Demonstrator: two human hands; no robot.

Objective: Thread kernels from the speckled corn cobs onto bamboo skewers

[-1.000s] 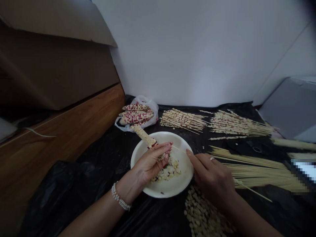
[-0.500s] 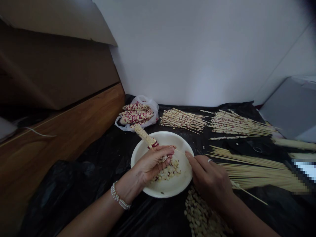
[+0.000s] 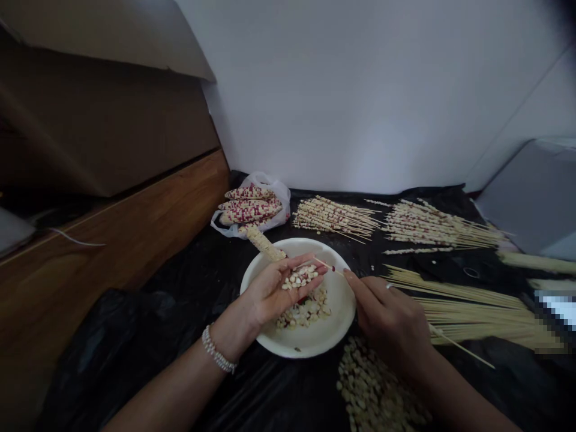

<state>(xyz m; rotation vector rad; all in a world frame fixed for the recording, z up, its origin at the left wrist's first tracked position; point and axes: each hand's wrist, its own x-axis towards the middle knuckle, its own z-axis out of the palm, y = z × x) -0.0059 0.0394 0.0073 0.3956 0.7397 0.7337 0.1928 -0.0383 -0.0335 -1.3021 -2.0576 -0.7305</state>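
My left hand (image 3: 274, 291) is held palm up over the white bowl (image 3: 297, 351), cupping a small heap of loose corn kernels (image 3: 300, 277), its fingers mostly stretched out. Pinched in my right hand (image 3: 389, 309) is a thin wooden skewer (image 3: 339, 273). One dark red kernel (image 3: 333, 269) sits on it near the tip, which points at the left fingers. Pale kernels (image 3: 310, 312) lie in the bowl below. A mostly stripped corn cob (image 3: 263, 242) leans over the bowl's far rim, its lower end hidden by my left hand.
Red-and-cream corn cobs (image 3: 252, 210) fill a plastic bag (image 3: 283, 195). Two piles of kernel-threaded skewers (image 3: 330, 216) lie at the back. Bare skewers (image 3: 468, 309) spread at right. More kernels (image 3: 373, 390) lie on the black plastic sheet (image 3: 180, 336). A cardboard box (image 3: 112, 120) stands left.
My left hand has opened from a closed grip, showing the kernels in its palm. My right hand has shifted slightly right with the skewer, and a red kernel now shows on it.
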